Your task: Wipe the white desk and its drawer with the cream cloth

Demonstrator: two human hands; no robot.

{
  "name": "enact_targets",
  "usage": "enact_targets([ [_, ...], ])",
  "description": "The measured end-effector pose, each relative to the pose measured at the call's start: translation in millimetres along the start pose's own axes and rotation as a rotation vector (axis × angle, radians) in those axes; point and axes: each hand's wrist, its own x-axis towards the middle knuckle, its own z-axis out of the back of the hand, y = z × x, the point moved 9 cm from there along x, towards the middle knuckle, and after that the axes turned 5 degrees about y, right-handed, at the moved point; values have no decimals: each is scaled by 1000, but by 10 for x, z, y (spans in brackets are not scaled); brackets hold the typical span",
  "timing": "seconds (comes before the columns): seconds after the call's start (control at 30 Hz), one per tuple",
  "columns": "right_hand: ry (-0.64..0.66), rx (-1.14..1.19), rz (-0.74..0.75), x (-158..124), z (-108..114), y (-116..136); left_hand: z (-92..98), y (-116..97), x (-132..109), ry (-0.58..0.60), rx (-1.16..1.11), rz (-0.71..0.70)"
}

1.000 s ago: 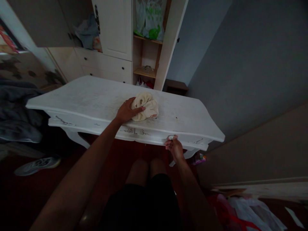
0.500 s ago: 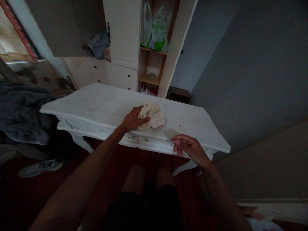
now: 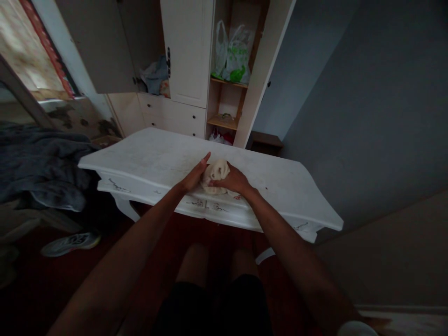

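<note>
A crumpled cream cloth (image 3: 216, 171) lies near the front edge of a white painted table (image 3: 147, 154). My left hand (image 3: 195, 175) rests against the cloth's left side with fingers stretched out and thumb raised. My right hand (image 3: 234, 181) covers the cloth's right side, fingers curled over it. Both hands hold the cloth between them. My bare knees show below the table's front drawer.
Behind the table stands a white wardrobe (image 3: 189, 51) with open shelves holding plastic bags (image 3: 233, 53). Dark bedding (image 3: 38, 163) lies at the left, a grey shoe (image 3: 70, 242) on the dark red floor. A grey wall runs along the right.
My right hand left the drawer knob under the table's front, rose over the edge and came down on the cloth. My left hand stayed by the cloth. The view shifted.
</note>
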Motion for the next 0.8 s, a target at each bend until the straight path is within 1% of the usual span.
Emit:
enact_targets([
  [0.07, -92, -63, -76, -48, 39, -10, 26, 47, 24, -28, -57, 42],
  [0.1, -149, -84, -91, -89, 62, -4, 55, 63, 32, -62, -80, 54],
  [0.17, -248, -87, -76, -189, 87, 23, 159, 106, 34, -176, -140, 73],
  [0.27, -321, -19, 29, -384, 76, 74, 346, 201, 7, -378, -259, 86],
  [0.33, -338, -3, 155, -579, 64, 153, 406, 245, 5, -436, -333, 70],
  [0.4, -339, -70, 309, -850, 33, 273, 416, 250, 18, -438, -354, 44],
  [0.47, -331, -215, 437, -1172, -44, 374, 409, 225, 26, -429, -327, 19],
  [0.53, -345, -393, 490, -1479, -143, 381, 400, 204, 24, -429, -289, 8],
  [0.6, -383, -534, 494, -1716, -237, 298, 382, 194, 27, -421, -264, 6],
  [0.7, -448, -645, 463, -1875, -360, 81, 353, 184, 37, -400, -232, 1],
  [0.8, -484, -657, 426, -1817, -485, -96, 355, 173, 34, -408, -202, -5],
])
